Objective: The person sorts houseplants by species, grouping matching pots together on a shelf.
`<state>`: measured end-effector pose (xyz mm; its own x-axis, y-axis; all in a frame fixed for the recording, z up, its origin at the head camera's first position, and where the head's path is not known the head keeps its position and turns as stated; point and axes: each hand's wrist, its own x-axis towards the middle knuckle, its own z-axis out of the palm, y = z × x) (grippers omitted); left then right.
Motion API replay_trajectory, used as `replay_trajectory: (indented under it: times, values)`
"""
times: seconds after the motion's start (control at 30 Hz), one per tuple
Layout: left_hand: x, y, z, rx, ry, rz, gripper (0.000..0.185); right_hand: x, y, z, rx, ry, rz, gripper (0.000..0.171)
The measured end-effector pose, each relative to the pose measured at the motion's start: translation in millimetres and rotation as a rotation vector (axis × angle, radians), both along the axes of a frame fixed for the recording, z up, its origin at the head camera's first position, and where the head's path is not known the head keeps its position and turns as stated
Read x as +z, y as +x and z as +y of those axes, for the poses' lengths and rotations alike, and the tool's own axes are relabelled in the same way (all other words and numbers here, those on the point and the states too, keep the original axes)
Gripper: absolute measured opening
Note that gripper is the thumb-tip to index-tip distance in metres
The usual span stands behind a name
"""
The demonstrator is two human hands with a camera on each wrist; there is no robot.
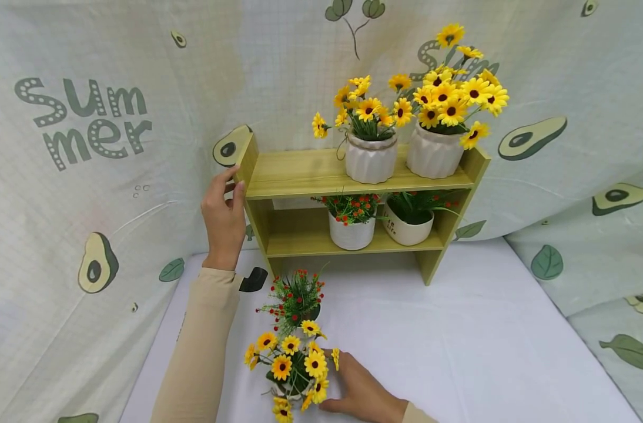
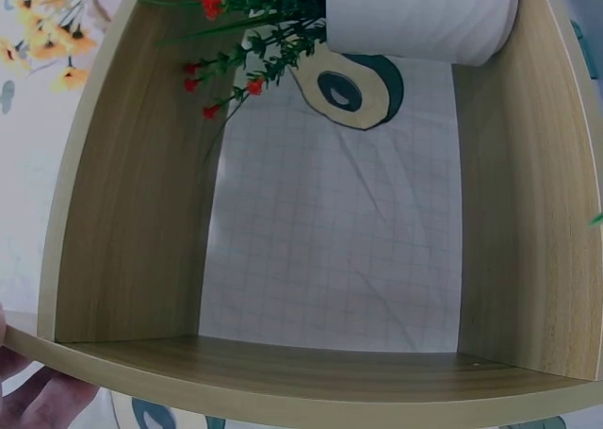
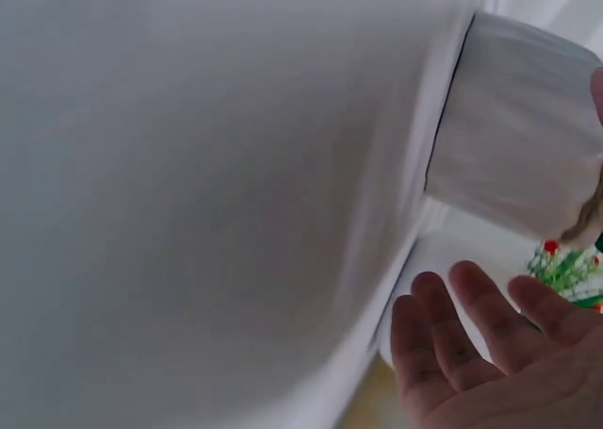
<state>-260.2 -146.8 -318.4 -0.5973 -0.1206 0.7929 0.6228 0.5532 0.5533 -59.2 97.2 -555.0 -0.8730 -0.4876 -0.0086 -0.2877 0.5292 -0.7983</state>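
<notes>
My left hand is at the upper left side panel of a two-tier wooden shelf, thumb and fingers pinching its edge. In the left wrist view, the fingers show at the panel's outer side. My right hand is beside a pot of yellow daisy-like flowers on the table, fingers spread and extended. In the right wrist view, the white pot stands close by the fingers. Just behind it is a pot of red-flowered greenery, its pot mostly hidden.
Two white pots of yellow flowers stand on the top tier, toward the right. Below them are a white pot with red flowers and a lettered pot. A printed cloth hangs behind the white-covered table.
</notes>
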Motion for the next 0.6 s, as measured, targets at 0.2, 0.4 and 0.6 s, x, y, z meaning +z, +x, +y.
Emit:
replay_trajectory:
  times: [0.2, 0.4, 0.6]
  values:
    - [-0.4, 0.1, 1, 0.004, -0.004, -0.004, 0.034, -0.4, -2.6, -14, 0.03, -0.072, -0.022, 0.093]
    - [-1.0, -0.1, 1, 0.008, -0.005, -0.006, 0.034, -1.3, -5.8, -24, 0.106, -0.166, 0.0, 0.099]
    - [-0.3, 0.7, 1, 0.003, 0.001, 0.0, 0.033, -2.4, -7.3, -30, 0.12, -0.171, 0.025, 0.097]
